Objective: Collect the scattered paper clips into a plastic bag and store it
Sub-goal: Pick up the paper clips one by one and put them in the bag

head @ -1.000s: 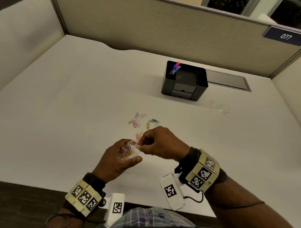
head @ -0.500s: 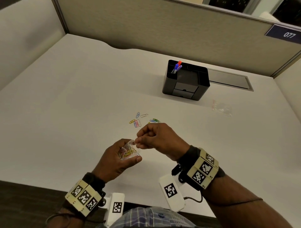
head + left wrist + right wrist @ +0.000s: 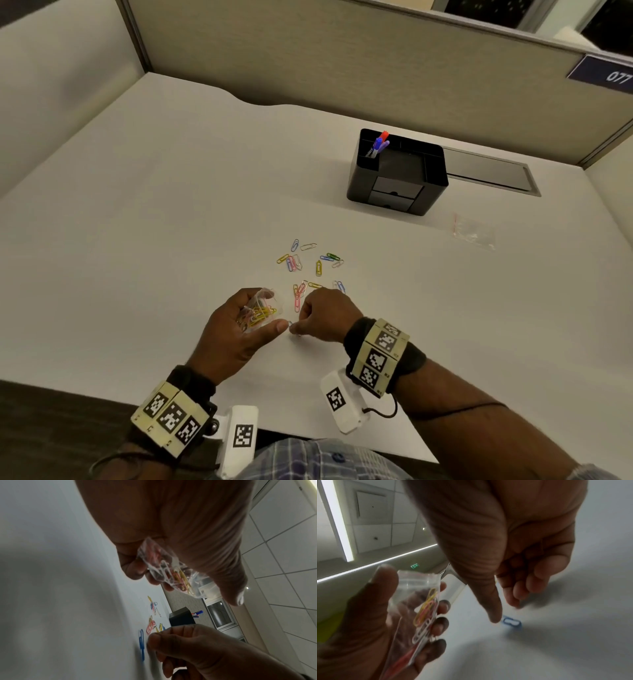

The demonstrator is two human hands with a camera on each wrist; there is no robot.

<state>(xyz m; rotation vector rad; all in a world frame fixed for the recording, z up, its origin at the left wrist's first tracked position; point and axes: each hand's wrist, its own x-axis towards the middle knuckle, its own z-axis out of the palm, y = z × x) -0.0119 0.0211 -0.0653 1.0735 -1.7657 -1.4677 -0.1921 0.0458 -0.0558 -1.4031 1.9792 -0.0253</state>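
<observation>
My left hand (image 3: 253, 330) holds a small clear plastic bag (image 3: 261, 309) just above the desk, its thumb (image 3: 238, 599) on one side and the fingers (image 3: 441, 627) on the other. Yellow, pink and white clips lie inside the bag (image 3: 426, 609). A blue paper clip (image 3: 511, 622) lies flat on the white desk (image 3: 137, 240) right beside the bag. My right hand (image 3: 296, 330) is lowered over it, thumb tip beside the clip and fingers loosely curled just past it, pinching nothing. Several coloured paper clips (image 3: 308, 263) lie scattered beyond both hands.
A black desk organizer (image 3: 397, 171) with pens stands at the back right, in front of a grey recessed tray (image 3: 489, 169). A second, empty clear bag (image 3: 474, 231) lies to the right of the organizer. Partition walls close the desk's far and left sides.
My right hand has left the bag's mouth and dropped toward me onto the desk, beside the blue clip. The left hand has kept the bag almost still.
</observation>
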